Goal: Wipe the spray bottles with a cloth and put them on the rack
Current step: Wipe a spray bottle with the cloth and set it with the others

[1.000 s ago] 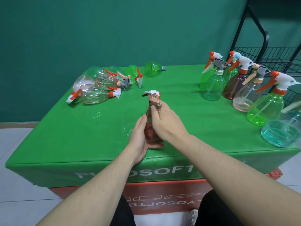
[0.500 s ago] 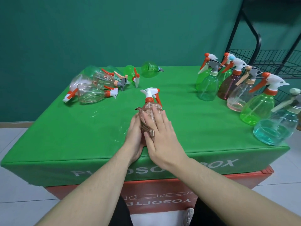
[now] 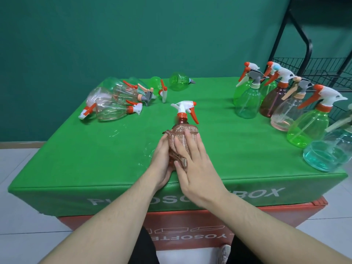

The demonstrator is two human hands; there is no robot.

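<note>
Brown cloth [image 3: 180, 139] pressed on red bottle [image 3: 183, 119] by right hand [image 3: 196, 168]

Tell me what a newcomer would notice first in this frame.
Two hands at the table's near edge: the left hand holds a reddish spray bottle upright while the right hand presses a brown cloth against it. Upright bottles stand at right, fallen ones lie far left.
</note>
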